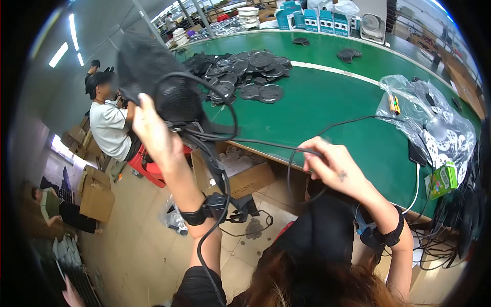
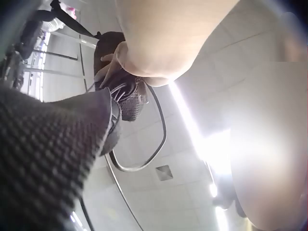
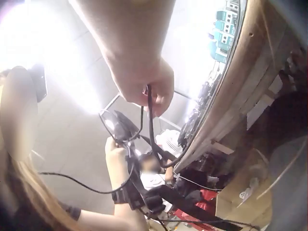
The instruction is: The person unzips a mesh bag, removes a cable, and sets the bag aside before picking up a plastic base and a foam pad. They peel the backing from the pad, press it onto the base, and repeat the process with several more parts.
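Here, in the head view, a person sits at the edge of a green table (image 1: 327,107). The left forearm stands nearly upright, and the left hand (image 1: 151,130), at about ten o'clock in the frame, is held high. Its fingers are curled round the lower edge of a black mesh unit (image 1: 153,77), which is up in the air, off the table. A thin black cable (image 1: 255,142) loops out of the unit and runs towards three o'clock to the right hand (image 1: 332,163). That hand is near the centre, palm down, wrist bent, with its fingertips pressed together on the cable. A heap of black discs (image 1: 250,74) lies on the table at twelve o'clock, teal boxes (image 1: 312,20) stand beyond it, and a clear plastic bag (image 1: 434,123) lies at three o'clock.

In the left wrist view the heel of the left hand (image 2: 144,53) fills the top. Its fingers (image 2: 110,62) close on the black mesh unit (image 2: 130,103) at ten o'clock, and the cable (image 2: 159,144) hangs below in a loop. A dark wrist strap (image 2: 43,159) covers the area at eight o'clock.

In the right wrist view the right hand (image 3: 144,82) reaches in from twelve o'clock. Its fingers are curled tight, pinching the cable (image 3: 150,120), which drops straight down. Just below, the left hand (image 3: 115,149) holds the black mesh unit (image 3: 118,125), and the table edge (image 3: 226,96) runs along at two o'clock
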### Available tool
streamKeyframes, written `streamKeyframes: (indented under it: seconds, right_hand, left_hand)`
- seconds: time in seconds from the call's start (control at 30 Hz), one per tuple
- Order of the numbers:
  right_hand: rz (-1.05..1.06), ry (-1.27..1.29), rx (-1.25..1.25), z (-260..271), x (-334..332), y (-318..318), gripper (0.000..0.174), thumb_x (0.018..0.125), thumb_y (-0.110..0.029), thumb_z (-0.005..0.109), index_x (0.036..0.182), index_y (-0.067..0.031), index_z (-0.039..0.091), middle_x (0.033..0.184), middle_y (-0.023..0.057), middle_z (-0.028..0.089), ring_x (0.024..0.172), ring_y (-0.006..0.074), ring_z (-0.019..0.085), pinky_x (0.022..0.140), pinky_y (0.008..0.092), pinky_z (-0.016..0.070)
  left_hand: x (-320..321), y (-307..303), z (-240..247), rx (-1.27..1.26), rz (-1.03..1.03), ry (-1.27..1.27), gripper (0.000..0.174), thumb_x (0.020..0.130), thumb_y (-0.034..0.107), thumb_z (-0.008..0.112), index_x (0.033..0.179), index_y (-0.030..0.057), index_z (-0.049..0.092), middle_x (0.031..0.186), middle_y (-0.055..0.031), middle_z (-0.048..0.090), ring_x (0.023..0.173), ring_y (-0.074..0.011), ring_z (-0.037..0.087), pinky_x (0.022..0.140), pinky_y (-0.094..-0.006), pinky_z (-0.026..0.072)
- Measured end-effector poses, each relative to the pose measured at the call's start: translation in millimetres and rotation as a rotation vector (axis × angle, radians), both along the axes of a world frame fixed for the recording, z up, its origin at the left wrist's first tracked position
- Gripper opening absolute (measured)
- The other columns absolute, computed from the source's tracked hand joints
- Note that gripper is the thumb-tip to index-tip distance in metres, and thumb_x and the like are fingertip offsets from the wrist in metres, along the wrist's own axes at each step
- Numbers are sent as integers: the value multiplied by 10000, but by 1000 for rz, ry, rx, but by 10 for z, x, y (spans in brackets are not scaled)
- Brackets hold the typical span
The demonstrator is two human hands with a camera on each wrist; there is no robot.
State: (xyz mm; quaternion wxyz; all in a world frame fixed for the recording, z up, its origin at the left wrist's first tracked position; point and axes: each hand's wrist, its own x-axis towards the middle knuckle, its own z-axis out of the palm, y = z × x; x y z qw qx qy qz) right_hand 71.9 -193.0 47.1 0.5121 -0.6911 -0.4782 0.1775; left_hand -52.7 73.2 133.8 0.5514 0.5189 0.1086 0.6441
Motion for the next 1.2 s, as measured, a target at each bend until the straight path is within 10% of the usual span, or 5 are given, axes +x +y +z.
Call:
streamKeyframes:
  seconds: [0.37, 0.43, 0.6, 0.9, 1.2]
  right_hand:
    - [-7, 587, -63, 21, 658, -119, 242, 866, -141, 512, 1056, -4, 574, 688, -10, 516, 509, 32, 398, 445, 185, 356]
    - [-48, 561, -37, -7, 712, -74, 240, 868, -139, 514, 1063, -12, 572, 716, -9, 520, 538, 34, 410, 477, 188, 372]
    - [-150, 615, 90, 2, 866, 0, 239, 874, -129, 521, 1092, -37, 558, 820, 7, 539, 637, 51, 453, 572, 202, 405]
    - [-531, -934, -177, 268, 709, -218, 453, 838, -184, 566, 1245, -70, 404, 1176, 268, 444, 1039, 409, 477, 872, 458, 397]
    - [273, -717, -59, 220, -820, -150, 562, 821, -306, 582, 1330, -128, 423, 618, -29, 448, 486, 106, 476, 450, 222, 400]
  left_hand:
    - [593, 506, -1271, -134, 178, 651, 408, 884, 232, 528, 586, -29, 430, 531, -24, 393, 541, -96, 325, 499, -293, 298]
    - [712, 525, -1416, 225, 352, 1031, 404, 895, 307, 454, 865, -80, 565, 837, -303, 581, 804, -407, 592, 748, -454, 437]
    - [885, 415, -1339, 129, 67, 1070, 599, 884, 382, 477, 1266, -63, 354, 1244, -352, 380, 975, -407, 558, 793, -431, 477]
    - [971, 98, -1345, -118, -535, 544, 552, 885, 84, 535, 1370, 6, 284, 1428, -104, 239, 1110, -165, 458, 934, -338, 438]
    - [-331, -573, -1847, -56, -575, 731, 476, 877, 43, 500, 1329, -10, 361, 1330, -140, 424, 1189, -249, 450, 964, -327, 371]
